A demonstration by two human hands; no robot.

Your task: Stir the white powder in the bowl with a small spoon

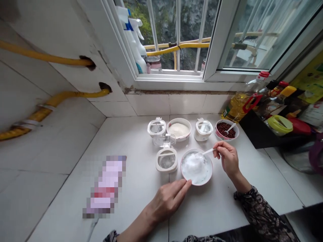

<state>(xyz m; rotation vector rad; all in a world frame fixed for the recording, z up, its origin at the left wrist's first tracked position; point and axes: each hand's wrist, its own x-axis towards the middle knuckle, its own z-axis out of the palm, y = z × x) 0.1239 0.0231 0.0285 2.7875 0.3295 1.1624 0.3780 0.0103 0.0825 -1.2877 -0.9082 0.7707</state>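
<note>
A white bowl (pixel 209 168) heaped with a white powder sits on the tiled counter (pixel 126 141) in front of me. My right hand (pixel 227 158) pinches the handle of a small white spoon (pixel 205 152) whose scoop rests in the powder. The fingertips of my left hand (pixel 169 198) touch the bowl's near-left rim. Just left of the bowl stands an open lidded condiment jar (pixel 166 161).
Behind the bowl stand a closed jar (pixel 156 127), a bowl of white grains (pixel 179 128), another jar (pixel 203 129) and a bowl of red beans (pixel 226 130) with a spoon. Oil and sauce bottles (pixel 242 102) crowd the right. A blurred package (pixel 106 186) lies at the left.
</note>
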